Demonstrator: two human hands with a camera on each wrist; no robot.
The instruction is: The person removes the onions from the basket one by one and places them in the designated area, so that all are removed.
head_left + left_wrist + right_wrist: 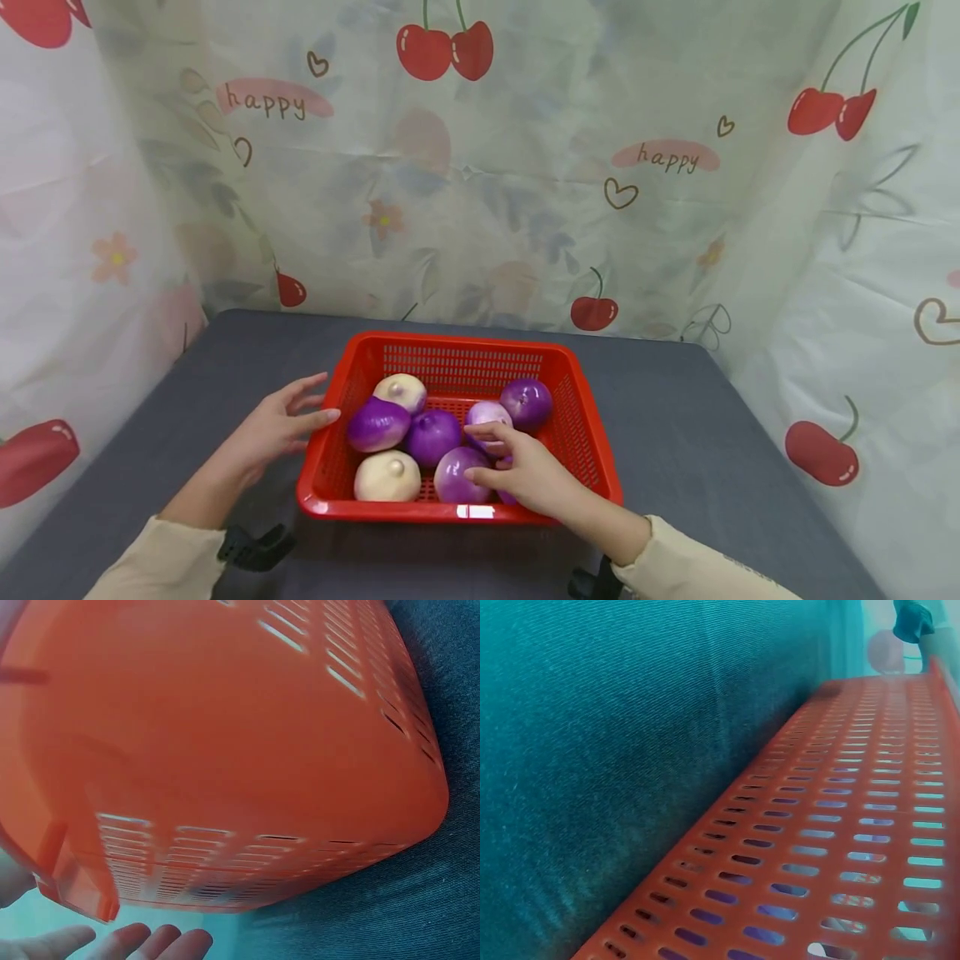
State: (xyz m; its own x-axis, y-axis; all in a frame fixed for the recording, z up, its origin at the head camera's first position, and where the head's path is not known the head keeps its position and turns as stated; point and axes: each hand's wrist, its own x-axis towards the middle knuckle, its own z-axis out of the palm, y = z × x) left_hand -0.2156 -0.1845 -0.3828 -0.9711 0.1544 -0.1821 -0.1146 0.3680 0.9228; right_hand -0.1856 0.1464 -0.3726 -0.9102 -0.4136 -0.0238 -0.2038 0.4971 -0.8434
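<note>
A red plastic basket (595, 417) with slotted walls holds several round turnips, some purple and some mostly white. My left hand (273, 429) is at its left rim, thumb tip over the edge and the other fingers extended outside; in the left wrist view, fingertips (161, 941) appear beside the basket's wall (225, 750). Over the basket's front right, my right hand (536, 471) reaches in with fingers spread and loosely bent. Its fingertips overlap a pale purple turnip (487, 412), and its thumb overlaps a purple turnip (457, 477). Another purple turnip beneath that hand is mostly hidden.
At the basket's left are a glossy purple turnip (377, 425) and two white ones, behind and in front. A dark purple turnip (527, 403) lies at the back right. The basket stands on a dark grey cloth-covered table (675, 433), with cherry-print curtains (517, 225) around it.
</note>
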